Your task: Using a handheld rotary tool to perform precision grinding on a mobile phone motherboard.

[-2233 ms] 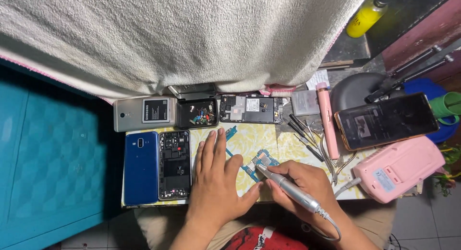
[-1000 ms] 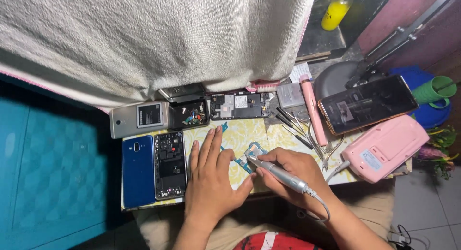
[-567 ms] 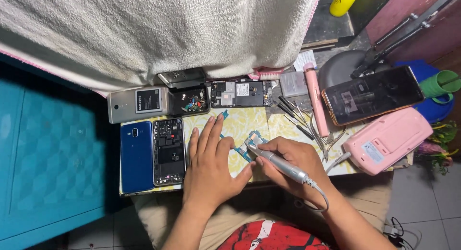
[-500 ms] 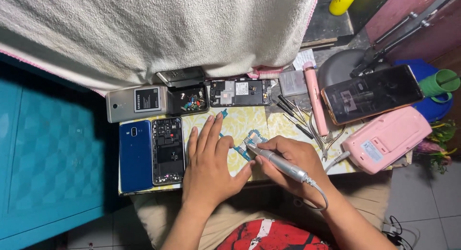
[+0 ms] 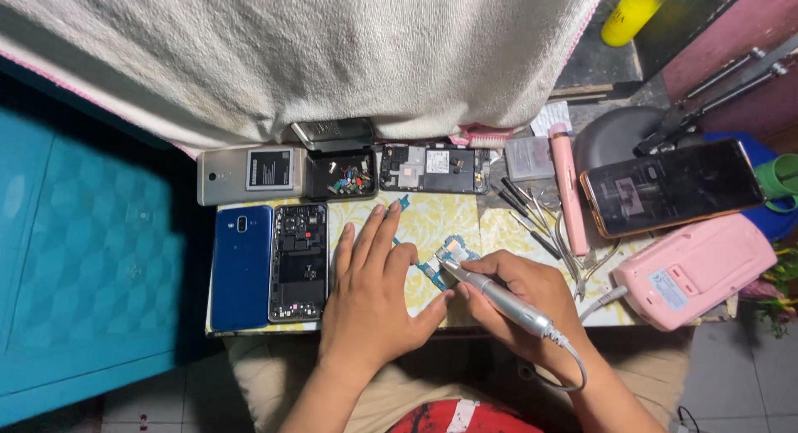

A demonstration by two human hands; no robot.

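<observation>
My right hand (image 5: 522,304) grips a silver pen-shaped corded tool (image 5: 495,297), its tip resting on a small blue circuit board (image 5: 447,258) on the yellow patterned mat (image 5: 432,221). My left hand (image 5: 374,296) lies flat on the mat just left of the board, fingers spread, thumb near the board's lower edge. The tool's cord loops down past my right wrist.
A blue phone back (image 5: 241,267) and an opened phone frame (image 5: 299,263) lie left of my hand. Behind are a silver phone with battery (image 5: 251,174), a parts tray (image 5: 341,174), another opened phone (image 5: 432,169). Tweezers and screwdrivers (image 5: 532,217), a pink tube (image 5: 569,192), a dark-screened phone (image 5: 672,186) and a pink box (image 5: 694,271) sit right.
The view has shifted slightly. Both hands stay in place on the mat, with the tool tip still on the circuit board.
</observation>
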